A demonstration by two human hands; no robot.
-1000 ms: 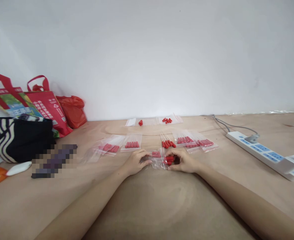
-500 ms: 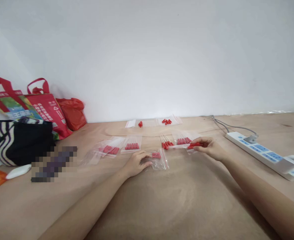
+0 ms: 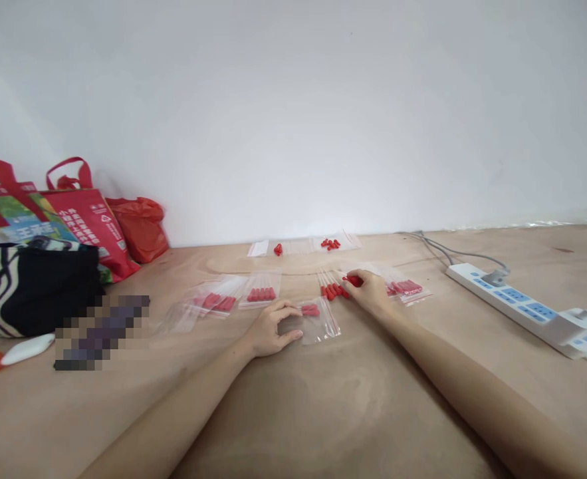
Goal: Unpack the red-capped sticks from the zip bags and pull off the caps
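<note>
My left hand [image 3: 273,329] rests on the table with thumb and fingers apart, its fingertips at the left edge of a small clear zip bag [image 3: 323,327]. Red pieces [image 3: 310,310] lie inside that bag. My right hand [image 3: 370,291] is closed on a red-ended stick [image 3: 352,280], partly hidden by the fingers. Just left of it lie several loose thin pale sticks with red ends [image 3: 330,291]. To the right of the hand are clear zip bags [image 3: 417,296] holding red-ended pieces.
More filled zip bags lie left of centre [image 3: 262,294] and farther left [image 3: 216,302]. Near the wall are bags with small red caps [image 3: 330,244]. A power strip [image 3: 517,303] stands at right. Shopping bags [image 3: 91,223] and a black bag [image 3: 44,286] crowd the left.
My right hand has moved left, from the bags to the loose sticks, and pinches a red end. Filled bags on the right now lie farther right. My left hand stays nearly still.
</note>
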